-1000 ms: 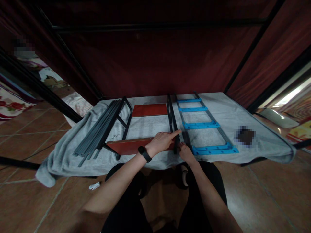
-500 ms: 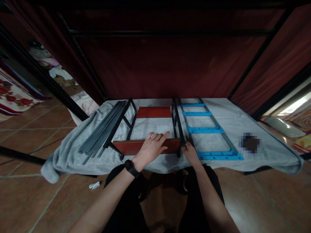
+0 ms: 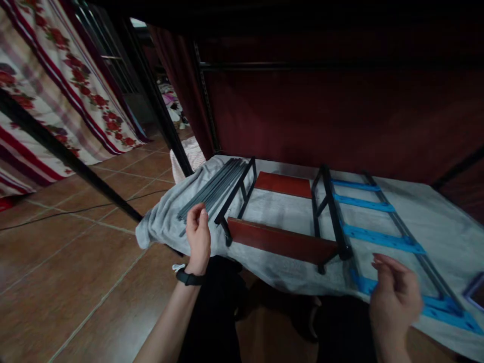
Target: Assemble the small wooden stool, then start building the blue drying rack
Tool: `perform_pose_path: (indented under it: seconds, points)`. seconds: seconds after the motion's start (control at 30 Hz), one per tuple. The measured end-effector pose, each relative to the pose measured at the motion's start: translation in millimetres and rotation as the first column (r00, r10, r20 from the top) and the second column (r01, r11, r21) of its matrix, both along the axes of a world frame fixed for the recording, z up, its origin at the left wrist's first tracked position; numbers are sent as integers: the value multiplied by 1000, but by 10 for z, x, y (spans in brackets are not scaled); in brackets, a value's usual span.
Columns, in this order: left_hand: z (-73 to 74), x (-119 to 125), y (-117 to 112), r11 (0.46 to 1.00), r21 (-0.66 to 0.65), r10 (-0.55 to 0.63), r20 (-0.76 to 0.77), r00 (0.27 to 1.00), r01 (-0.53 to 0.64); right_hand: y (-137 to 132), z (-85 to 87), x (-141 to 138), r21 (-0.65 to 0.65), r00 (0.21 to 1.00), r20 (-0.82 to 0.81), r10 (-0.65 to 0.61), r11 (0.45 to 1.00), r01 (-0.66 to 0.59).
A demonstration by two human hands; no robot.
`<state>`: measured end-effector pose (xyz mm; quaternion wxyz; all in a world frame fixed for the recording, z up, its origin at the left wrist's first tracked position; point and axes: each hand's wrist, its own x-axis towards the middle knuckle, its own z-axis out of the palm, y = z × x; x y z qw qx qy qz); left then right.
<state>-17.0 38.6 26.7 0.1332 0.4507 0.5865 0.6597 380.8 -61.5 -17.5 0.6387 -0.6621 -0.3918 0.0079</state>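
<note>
Here, left hand (image 3: pixel 198 237) hovers beside grey rods (image 3: pixel 212 188) on blanket (image 3: pixel 161 228).

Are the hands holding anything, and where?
The right hand is empty. The left hand is by the grey rods, at their near ends; grip unclear.

**Rod bundle and blue-rung frame: condition and position**

Bundle of long grey metal rods (image 3: pixel 214 194) lies flat, rods parallel, at the left end of the grey cloth (image 3: pixel 162 227). Ladder-like grey rail frame with blue crosspieces (image 3: pixel 378 237) lies flat at the right.
</note>
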Motion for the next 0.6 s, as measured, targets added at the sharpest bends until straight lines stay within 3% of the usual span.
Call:
perform_pose_path:
  seconds: [0.1, 0.2, 0.27, 0.37, 0.5, 0.6]
  points:
    - [-122, -100, 178, 958, -111, -210, 354, 911, 264, -39, 335, -301, 14, 947, 301, 110, 993, -120]
    - [-190, -64, 277, 895, -100, -325, 523, 788, 435, 76, 504, -661, -95, 788, 526, 321, 943, -320]
    - [-209, -18, 304, 879, -84, -330, 601, 728, 469, 211, 525, -890, -184, 669, 610, 424, 897, -401]
    - [-235, 48, 305, 872, -91, -310, 657, 687, 481, 430, 495, -1178, -313, 500, 701, 509, 849, -426]
    - [-303, 142, 275, 864, -122, -326, 605, 727, 488, 637, 473, -1464, -445, 314, 742, 592, 786, -429]
    - [-370, 210, 260, 872, -130, -317, 585, 747, 472, 719, 490, -1635, -484, 256, 728, 636, 741, -464]
